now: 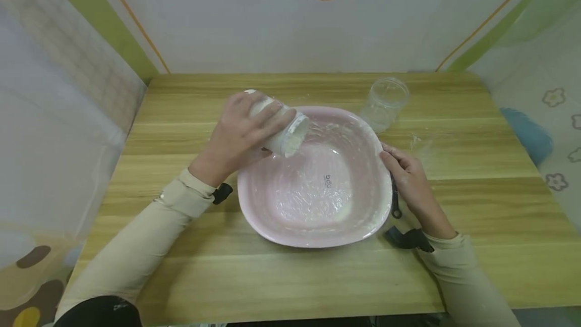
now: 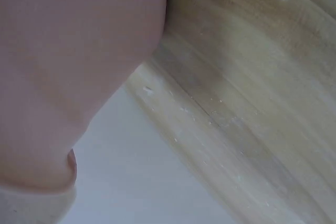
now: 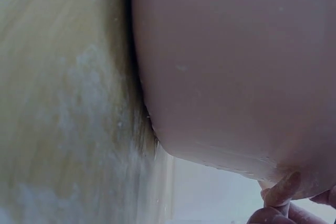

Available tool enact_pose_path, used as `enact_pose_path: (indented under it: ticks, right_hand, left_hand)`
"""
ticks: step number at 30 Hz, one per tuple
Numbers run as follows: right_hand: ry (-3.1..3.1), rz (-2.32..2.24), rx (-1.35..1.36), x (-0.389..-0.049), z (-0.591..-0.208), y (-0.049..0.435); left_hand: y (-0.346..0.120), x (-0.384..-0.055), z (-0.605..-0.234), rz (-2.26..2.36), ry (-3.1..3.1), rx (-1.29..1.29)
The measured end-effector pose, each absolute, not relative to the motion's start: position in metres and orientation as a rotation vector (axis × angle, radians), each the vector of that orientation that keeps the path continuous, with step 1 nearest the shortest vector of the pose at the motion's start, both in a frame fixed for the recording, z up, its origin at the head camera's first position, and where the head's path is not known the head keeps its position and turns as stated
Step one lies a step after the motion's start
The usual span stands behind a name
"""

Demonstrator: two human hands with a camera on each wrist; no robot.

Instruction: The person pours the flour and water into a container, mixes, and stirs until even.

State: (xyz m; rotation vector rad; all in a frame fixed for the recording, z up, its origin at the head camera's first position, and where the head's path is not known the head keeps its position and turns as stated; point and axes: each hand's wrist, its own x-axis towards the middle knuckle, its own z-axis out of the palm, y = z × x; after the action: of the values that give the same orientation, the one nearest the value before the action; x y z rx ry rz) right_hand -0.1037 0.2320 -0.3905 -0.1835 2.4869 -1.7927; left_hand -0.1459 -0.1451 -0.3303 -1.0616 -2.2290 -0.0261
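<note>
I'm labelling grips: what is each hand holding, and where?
Left hand: whitish cylindrical jar, round its side. Right hand: pink oval plastic basin, by its right rim.

a basin [image 1: 317,240] sits in the middle of the table [image 1: 272,286], with a wall [image 1: 272,24] behind. over the basin's far left side, the left hand [image 1: 245,129] has its fingers around a tilted jar [image 1: 278,142], its mouth facing right, over the inside, with powder [image 1: 296,140] in it. the right hand [image 1: 408,174] is at the basin's right rim, a utensil handle [image 1: 395,198] just beside both on the table. behind the basin, to the right, stands a second jar [image 1: 383,110].
</note>
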Motion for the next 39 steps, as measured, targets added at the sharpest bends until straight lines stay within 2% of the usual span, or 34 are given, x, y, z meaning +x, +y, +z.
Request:
enact_pose_path:
  ticks: [10,23,39]
  right_hand:
    - [2.509,-1.776,-0.17,-0.104,-0.389,0.231]
    - [2.509,-1.792,-0.175,-0.105,-0.389,0.232]
    - [2.523,-1.786,-0.181,-0.101,-0.386,0.232]
  left_hand:
    - [-0.138,-0.147,-0.335,0.238,-2.115,-1.149]
    - [-0.13,-0.147,-0.329,0.345,-1.92,-1.173]
    - [-0.129,-0.141,-0.322,0.443,-1.982,-1.212]
